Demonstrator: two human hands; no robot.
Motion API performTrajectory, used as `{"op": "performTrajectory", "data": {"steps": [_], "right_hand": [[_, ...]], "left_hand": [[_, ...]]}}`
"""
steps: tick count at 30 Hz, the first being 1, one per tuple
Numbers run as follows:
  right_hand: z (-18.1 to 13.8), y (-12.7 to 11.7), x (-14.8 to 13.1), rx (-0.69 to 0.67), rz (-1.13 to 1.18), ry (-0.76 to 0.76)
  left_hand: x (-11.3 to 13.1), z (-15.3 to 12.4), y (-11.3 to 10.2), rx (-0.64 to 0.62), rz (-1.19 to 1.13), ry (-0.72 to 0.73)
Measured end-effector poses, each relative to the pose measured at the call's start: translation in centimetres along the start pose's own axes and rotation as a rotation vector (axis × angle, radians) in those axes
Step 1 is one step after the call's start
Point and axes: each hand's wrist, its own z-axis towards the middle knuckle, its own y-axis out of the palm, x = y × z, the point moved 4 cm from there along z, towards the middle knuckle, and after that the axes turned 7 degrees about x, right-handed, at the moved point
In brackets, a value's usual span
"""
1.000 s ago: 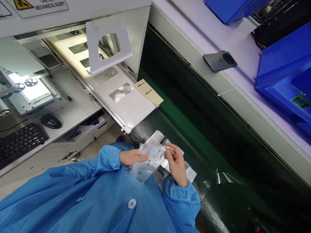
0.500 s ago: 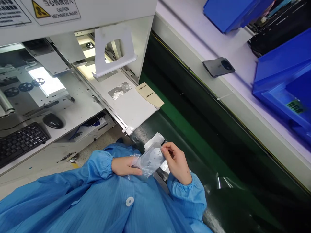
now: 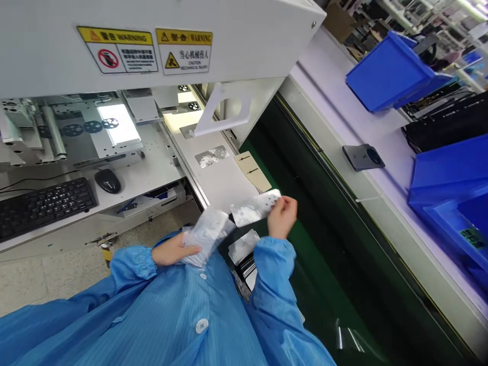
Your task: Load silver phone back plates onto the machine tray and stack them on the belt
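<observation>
My left hand (image 3: 173,249) grips a clear plastic bag (image 3: 208,231) with flat pale sheets inside, in front of my blue smock. My right hand (image 3: 282,216) pinches one end of a thin, shiny phone-back-shaped film (image 3: 249,210) with small dark holes near that end. The film is over the near edge of the white machine bed (image 3: 229,178), touching or just above it; I cannot tell which. On that bed lies a similar shiny film (image 3: 212,156). Between my forearms, another clear film (image 3: 243,246) rests by a stack of flat panels (image 3: 249,273).
The white machine housing (image 3: 244,46) overhangs the bed, with a white bracket (image 3: 221,114) beneath. A keyboard (image 3: 48,206) and mouse (image 3: 108,180) are at left. Rightward runs a dark green conveyor belt (image 3: 324,259), then a shelf with a phone (image 3: 363,157) and blue bins (image 3: 392,71).
My right hand has moved up and forward, drawing a film away from the bag. My left hand has shifted left with the bag. The view has tilted up.
</observation>
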Motion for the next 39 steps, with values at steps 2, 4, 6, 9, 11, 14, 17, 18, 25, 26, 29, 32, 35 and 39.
{"op": "performTrajectory", "data": {"steps": [2,4,6,9,11,14,17,18,25,26,29,32,35,39], "right_hand": [[0.8,5.9,0.6,-0.136,-0.134,0.012],[0.8,10.4,0.9,-0.231,-0.234,0.016],[0.3,12.7,0.7,-0.243,-0.318,-0.019],[-1.3,13.7,-0.5,-0.233,-0.371,-0.178],[-3.0,14.4,-1.2,-0.306,-0.370,-0.287],[-5.5,16.4,-1.6,-0.461,-0.421,-0.378],[-6.3,18.2,-1.2,-0.533,-0.485,-0.411],[-6.2,18.5,-1.0,-0.550,-0.488,-0.419],[-4.7,18.9,-0.1,-0.624,-0.464,-0.429],[-4.7,19.0,-0.2,-0.624,-0.470,-0.424],[-4.7,19.3,-0.4,-0.623,-0.485,-0.416],[-4.6,19.5,-0.6,-0.617,-0.485,-0.406],[-4.4,19.7,-1.0,-0.609,-0.435,-0.394],[-4.6,18.5,-2.7,-0.582,-0.184,-0.372]], "left_hand": [[0.2,-1.1,-3.0,0.165,-0.078,-0.017],[0.9,-2.3,-5.3,0.250,-0.121,-0.030],[1.9,-3.3,-6.7,0.296,-0.133,-0.028],[2.8,-3.9,-7.2,0.354,-0.156,-0.021],[2.7,-3.8,-6.8,0.370,-0.184,-0.022],[1.7,-3.4,-5.8,0.349,-0.201,-0.028],[1.0,-2.9,-5.1,0.291,-0.187,-0.024],[1.0,-2.8,-5.1,0.279,-0.185,-0.019],[2.2,-2.1,-5.7,0.313,-0.195,0.032],[2.3,-2.0,-5.8,0.315,-0.197,0.033],[2.4,-1.7,-5.8,0.307,-0.203,0.030],[2.5,-1.5,-5.7,0.285,-0.201,0.032],[2.4,-1.2,-5.5,0.260,-0.186,0.034],[1.9,-0.5,-5.3,0.236,-0.130,0.048]]}}
